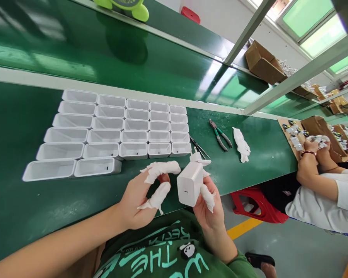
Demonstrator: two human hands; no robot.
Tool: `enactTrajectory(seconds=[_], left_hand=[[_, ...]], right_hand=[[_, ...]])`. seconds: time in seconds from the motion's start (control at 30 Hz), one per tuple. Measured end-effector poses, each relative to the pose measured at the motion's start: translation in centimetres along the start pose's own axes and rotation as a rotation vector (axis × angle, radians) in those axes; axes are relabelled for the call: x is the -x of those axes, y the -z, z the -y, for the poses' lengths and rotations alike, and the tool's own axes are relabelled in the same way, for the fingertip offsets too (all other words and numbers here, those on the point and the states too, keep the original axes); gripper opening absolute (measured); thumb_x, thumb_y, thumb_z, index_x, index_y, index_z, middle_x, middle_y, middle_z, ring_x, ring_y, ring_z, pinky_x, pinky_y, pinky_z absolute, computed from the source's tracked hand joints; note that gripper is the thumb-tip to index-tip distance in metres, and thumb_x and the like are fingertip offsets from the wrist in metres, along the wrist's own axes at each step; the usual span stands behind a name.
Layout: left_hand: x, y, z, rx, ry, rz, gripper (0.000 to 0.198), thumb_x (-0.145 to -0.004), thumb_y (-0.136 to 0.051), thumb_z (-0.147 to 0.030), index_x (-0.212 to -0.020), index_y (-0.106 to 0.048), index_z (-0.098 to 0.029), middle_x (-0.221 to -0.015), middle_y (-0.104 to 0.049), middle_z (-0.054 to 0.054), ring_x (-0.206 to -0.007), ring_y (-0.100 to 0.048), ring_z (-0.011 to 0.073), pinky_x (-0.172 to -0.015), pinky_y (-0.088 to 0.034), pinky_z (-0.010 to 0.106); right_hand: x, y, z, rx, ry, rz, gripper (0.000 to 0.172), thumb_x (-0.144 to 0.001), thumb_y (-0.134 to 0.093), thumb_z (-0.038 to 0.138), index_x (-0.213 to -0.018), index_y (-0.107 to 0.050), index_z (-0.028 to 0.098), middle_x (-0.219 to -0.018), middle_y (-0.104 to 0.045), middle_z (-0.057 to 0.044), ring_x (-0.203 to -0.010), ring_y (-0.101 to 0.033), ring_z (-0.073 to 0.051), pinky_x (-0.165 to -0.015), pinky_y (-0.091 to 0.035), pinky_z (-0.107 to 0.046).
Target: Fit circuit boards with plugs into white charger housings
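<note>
A white charger housing [188,184] with a small slot in its end face is held in my right hand [211,214], above the table's front edge. At its far end sits a white plug piece with pins [196,156], tilted against the housing; whether it is seated I cannot tell. Just left of the housing, my left hand [142,199] is empty, thumb and forefinger curved apart. White wraps cover fingertips on both hands. Beyond my hands stand rows of white open-topped housings [135,151], several with a small dark slot showing.
Tweezers [202,149] lie beside the rows. Green-handled pliers [220,135] and a crumpled white glove [241,144] lie to the right on the green table [263,154]. Farther right, a co-worker [321,181] handles small parts by a cardboard box [321,133]. A red stool [258,206] stands below.
</note>
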State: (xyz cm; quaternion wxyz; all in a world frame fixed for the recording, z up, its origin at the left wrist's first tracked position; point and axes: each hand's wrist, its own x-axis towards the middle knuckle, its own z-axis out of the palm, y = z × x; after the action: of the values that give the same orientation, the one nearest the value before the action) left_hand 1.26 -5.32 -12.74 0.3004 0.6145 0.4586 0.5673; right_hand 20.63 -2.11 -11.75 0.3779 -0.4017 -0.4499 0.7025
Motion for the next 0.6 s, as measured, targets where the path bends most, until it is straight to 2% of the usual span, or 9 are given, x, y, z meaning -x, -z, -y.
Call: enactTrajectory(seconds=[0.13, 0.23, 0.4, 0.5, 0.6], left_hand=[[-0.1, -0.1, -0.1, -0.043, -0.105, -0.022, 0.041, -0.098, -0.045, -0.016, -0.138, -0.052, -0.025, -0.087, -0.065, 0.004, -0.073, -0.063, 0.0179, -0.071, -0.055, 0.032], [-0.2, 0.0, -0.3, -0.076, -0.130, -0.015, 0.041, -0.098, -0.045, -0.016, -0.137, -0.053, -0.025, -0.090, -0.067, 0.004, -0.071, -0.063, 0.0170, -0.070, -0.054, 0.031], [-0.2, 0.1, -0.3, -0.081, -0.152, -0.005, 0.037, -0.099, -0.043, -0.017, -0.133, -0.055, -0.022, -0.082, -0.063, 0.002, -0.071, -0.062, 0.0169, -0.070, -0.054, 0.030], [-0.3, -0.1, -0.2, -0.094, -0.150, -0.013, 0.041, -0.098, -0.042, -0.013, -0.137, -0.050, -0.022, -0.084, -0.063, 0.002, -0.070, -0.061, 0.0152, -0.071, -0.053, 0.029], [-0.6, -0.4, -0.1, -0.147, -0.158, 0.002, 0.044, -0.095, -0.041, -0.009, -0.136, -0.049, -0.023, -0.078, -0.060, 0.000, -0.067, -0.058, 0.0143, -0.068, -0.052, 0.026]], right_hand=[[-0.4, -1.2, 1.0, -0.294, -0.186, -0.068, 0.050, -0.076, -0.083, 0.049, -0.118, -0.069, 0.025, -0.117, -0.072, -0.006, -0.097, -0.073, -0.023, -0.085, -0.064, -0.035], [-0.6, -1.5, 1.0, -0.348, -0.180, -0.069, 0.047, -0.073, -0.086, 0.045, -0.113, -0.071, 0.025, -0.112, -0.073, -0.005, -0.095, -0.073, -0.022, -0.088, -0.063, -0.036], [-0.3, -1.3, 0.7, -0.312, -0.125, -0.050, 0.043, -0.075, -0.085, 0.045, -0.111, -0.070, 0.026, -0.110, -0.074, -0.006, -0.098, -0.073, -0.025, -0.089, -0.062, -0.039], [-2.3, -0.3, 2.3, -0.170, 0.017, -0.068, 0.047, -0.076, -0.083, 0.046, -0.114, -0.067, 0.024, -0.114, -0.073, -0.008, -0.101, -0.071, -0.024, -0.086, -0.062, -0.037], [-8.5, 1.5, 5.1, 0.141, 0.343, -0.123, 0.058, -0.080, -0.079, 0.038, -0.130, -0.054, 0.027, -0.126, -0.067, -0.009, -0.109, -0.067, -0.024, -0.082, -0.062, -0.035]])
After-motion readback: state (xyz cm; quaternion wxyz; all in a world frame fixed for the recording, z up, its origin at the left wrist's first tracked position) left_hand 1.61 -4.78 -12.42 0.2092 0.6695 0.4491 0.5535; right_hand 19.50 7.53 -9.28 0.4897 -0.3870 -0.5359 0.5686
